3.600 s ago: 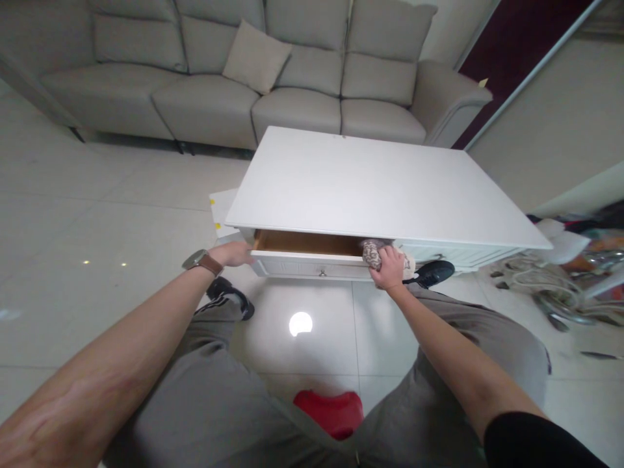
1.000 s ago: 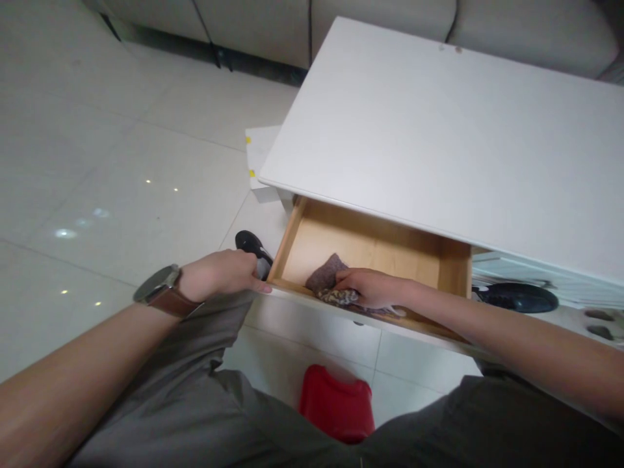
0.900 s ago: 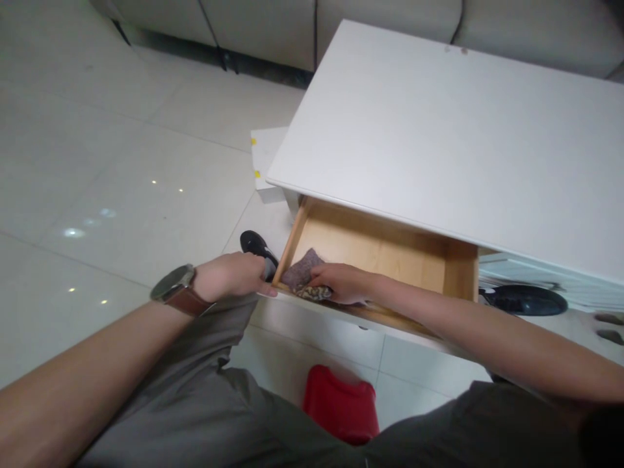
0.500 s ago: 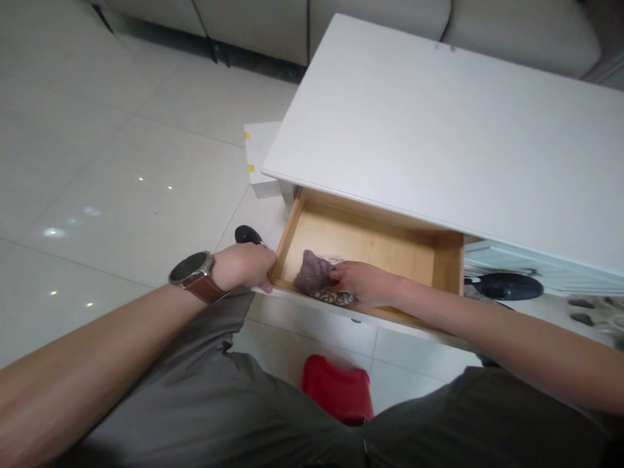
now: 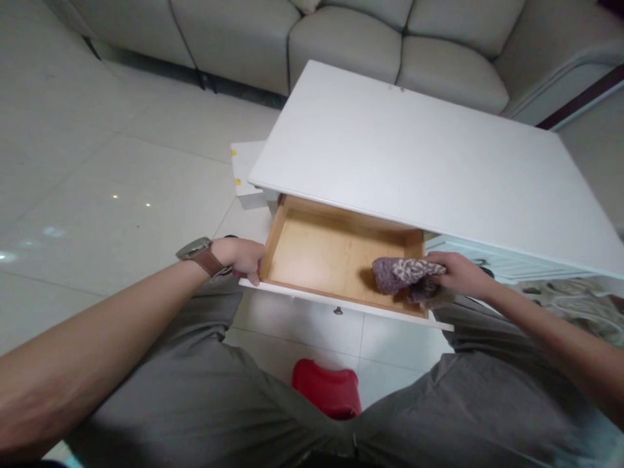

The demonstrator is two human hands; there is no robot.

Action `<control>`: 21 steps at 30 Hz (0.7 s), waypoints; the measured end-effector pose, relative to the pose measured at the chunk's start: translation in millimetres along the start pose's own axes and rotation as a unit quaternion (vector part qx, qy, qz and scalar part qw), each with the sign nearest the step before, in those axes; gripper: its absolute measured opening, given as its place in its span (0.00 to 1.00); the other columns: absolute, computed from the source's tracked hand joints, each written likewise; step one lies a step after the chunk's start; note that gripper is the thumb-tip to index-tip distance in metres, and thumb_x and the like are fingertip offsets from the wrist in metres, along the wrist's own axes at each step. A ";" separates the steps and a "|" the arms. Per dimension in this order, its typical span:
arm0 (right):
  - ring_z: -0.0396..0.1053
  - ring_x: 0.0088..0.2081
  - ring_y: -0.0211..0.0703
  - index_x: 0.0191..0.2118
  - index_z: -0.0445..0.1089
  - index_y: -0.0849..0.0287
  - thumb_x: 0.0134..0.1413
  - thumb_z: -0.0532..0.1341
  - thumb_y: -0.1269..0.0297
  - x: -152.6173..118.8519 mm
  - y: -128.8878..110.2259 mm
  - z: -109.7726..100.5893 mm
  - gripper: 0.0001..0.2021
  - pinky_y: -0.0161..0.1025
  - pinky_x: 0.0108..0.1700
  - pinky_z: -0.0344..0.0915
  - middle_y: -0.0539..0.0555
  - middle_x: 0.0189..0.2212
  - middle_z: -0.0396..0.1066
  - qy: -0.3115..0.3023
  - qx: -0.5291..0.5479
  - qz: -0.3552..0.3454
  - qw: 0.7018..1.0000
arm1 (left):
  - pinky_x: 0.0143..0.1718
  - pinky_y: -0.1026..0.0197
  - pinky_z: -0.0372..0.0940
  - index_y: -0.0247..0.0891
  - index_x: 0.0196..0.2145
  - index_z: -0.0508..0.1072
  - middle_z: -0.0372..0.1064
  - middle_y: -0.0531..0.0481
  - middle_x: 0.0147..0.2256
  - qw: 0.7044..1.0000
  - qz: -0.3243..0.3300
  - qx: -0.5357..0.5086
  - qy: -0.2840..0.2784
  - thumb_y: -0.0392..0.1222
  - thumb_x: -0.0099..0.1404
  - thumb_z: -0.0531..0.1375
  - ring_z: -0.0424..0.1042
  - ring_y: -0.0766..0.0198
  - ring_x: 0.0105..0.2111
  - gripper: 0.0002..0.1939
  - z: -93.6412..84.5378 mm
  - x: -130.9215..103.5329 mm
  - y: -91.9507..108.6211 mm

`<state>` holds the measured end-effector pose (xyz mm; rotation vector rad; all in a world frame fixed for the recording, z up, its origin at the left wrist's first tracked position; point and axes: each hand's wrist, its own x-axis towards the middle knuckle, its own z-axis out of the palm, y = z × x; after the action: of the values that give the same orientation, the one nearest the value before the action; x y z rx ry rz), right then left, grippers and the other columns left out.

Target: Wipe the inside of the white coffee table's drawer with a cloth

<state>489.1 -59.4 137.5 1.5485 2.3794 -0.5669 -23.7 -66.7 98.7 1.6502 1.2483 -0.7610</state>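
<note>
A wooden drawer point(image 5: 322, 250) with a white front is pulled out of the white table point(image 5: 419, 156). My left hand point(image 5: 246, 258), with a watch on the wrist, grips the drawer's front left corner. My right hand point(image 5: 458, 273) is closed on a bunched purple-grey cloth point(image 5: 390, 276) with a patterned part. It holds the cloth above the right end of the drawer, close to the side wall. The fingertips are partly hidden by the cloth. A small knob point(image 5: 338, 311) sits on the drawer front.
A red plastic stool point(image 5: 326, 389) is on the floor between my legs. Behind the table stands a grey sofa point(image 5: 346, 45). A white box point(image 5: 247, 169) with yellow marks lies left of the table. A patterned rug point(image 5: 570, 302) shows at the right.
My right hand has lifted the cloth and moved it from the drawer's front left part to its right end. My left hand stays on the drawer corner. The view has shifted.
</note>
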 end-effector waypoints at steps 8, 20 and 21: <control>0.69 0.53 0.58 0.63 0.69 0.55 0.57 0.61 0.52 18.1 -22.1 24.5 0.29 0.50 0.56 0.65 0.62 0.53 0.72 0.021 -0.004 -0.124 0.992 | 0.30 0.60 0.71 0.33 0.26 0.78 0.68 0.51 0.19 0.992 -0.061 -0.099 -0.039 0.38 0.40 0.73 0.69 0.62 0.23 0.13 -2.0 11.9 1.1; 0.30 0.70 0.86 0.75 0.38 0.39 0.42 0.67 0.33 123.1 -54.1 136.7 0.59 0.77 0.61 0.47 0.59 0.75 0.22 -0.093 -0.024 0.093 0.991 | 0.30 0.60 0.70 0.36 0.39 0.84 0.76 0.47 0.25 0.999 -0.028 0.015 -0.007 0.48 0.41 0.76 0.68 0.64 0.22 0.25 0.4 -0.6 26.4; 0.26 0.70 0.88 0.75 0.36 0.36 0.42 0.66 0.31 130.3 -58.0 143.6 0.59 0.80 0.59 0.46 0.56 0.75 0.18 -0.079 -0.030 0.111 0.990 | 0.30 0.61 0.69 0.37 0.40 0.84 0.77 0.47 0.27 0.999 -0.027 0.036 -0.005 0.48 0.42 0.75 0.68 0.64 0.22 0.25 0.8 -2.4 29.6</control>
<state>382.4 -38.0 -33.1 1.6483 2.0575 -0.5424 3.9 -70.8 109.1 1.6746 1.2770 -0.8553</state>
